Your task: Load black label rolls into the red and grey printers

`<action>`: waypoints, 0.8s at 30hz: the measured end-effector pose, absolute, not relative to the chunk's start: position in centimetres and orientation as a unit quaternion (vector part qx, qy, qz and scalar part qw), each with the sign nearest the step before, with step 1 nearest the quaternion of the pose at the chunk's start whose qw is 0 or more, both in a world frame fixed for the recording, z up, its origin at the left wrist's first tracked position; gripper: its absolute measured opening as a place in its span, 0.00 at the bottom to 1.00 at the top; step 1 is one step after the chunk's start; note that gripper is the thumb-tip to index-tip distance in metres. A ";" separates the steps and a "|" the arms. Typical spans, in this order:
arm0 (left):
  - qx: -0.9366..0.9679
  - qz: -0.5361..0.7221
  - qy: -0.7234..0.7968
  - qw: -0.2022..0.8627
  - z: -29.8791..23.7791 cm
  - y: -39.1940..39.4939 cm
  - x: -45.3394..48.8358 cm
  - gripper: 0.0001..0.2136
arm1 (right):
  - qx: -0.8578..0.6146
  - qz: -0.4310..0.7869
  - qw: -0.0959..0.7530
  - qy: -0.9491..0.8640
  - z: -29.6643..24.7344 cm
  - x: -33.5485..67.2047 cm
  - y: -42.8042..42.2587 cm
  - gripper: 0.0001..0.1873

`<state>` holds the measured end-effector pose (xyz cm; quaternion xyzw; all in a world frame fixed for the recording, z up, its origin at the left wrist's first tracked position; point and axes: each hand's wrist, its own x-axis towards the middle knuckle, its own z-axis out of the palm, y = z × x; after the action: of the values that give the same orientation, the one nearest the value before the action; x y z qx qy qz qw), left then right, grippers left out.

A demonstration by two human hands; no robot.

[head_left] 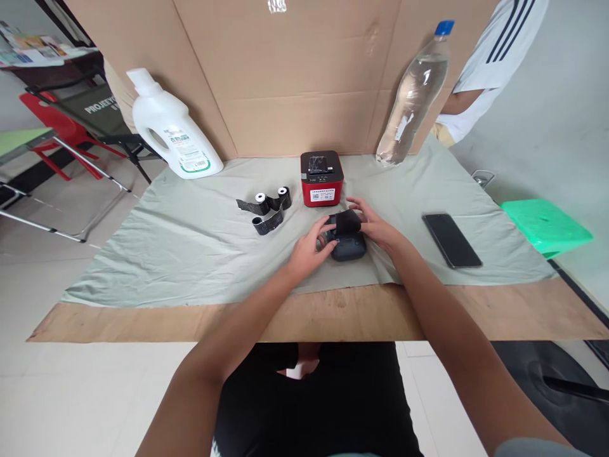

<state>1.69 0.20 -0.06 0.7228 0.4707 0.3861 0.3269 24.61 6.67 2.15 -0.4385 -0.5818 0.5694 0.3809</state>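
Observation:
A small dark rounded device (349,249) with buttons on its front lies on the cloth; it looks like a portable label printer. A black piece (348,221) rises over its back part; whether it is a lid or a strip I cannot tell. My left hand (308,251) grips the device's left side, thumb near the buttons and fingers at the top. On the other side my right hand (377,227) holds the device by the black piece, some fingertips hidden behind it. Left of them lie several black rolls (269,223), two with white cores, their ends partly unwound.
Behind the hands stands a red-and-black box (322,193). A phone (451,240) lies to the right. A white detergent jug (174,130) and a water bottle (413,101) lean against a cardboard panel (295,120). Another person's sleeve (504,51) shows behind it.

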 end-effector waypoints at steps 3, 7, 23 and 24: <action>0.728 0.379 0.470 0.324 -0.2 0.3 1.7 0.29 | -0.445 0.562 0.398 -0.573 1.9 24.1 6.7 0.46; 0.744 0.382 0.452 0.310 -0.7 0.4 1.5 0.30 | -0.504 0.517 0.442 -0.532 1.3 23.5 5.8 0.34; 0.773 0.309 0.494 0.251 -1.4 1.0 1.0 0.33 | -0.645 0.161 0.395 -0.634 1.5 20.8 -0.5 0.65; 0.791 0.261 0.503 0.229 -1.2 0.7 1.1 0.32 | -0.653 0.148 0.406 -0.622 1.9 21.5 0.7 0.65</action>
<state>1.08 0.75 -1.15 0.7912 0.5034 0.2612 0.2289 21.53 0.69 1.88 -0.6527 -0.6225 0.1479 0.4057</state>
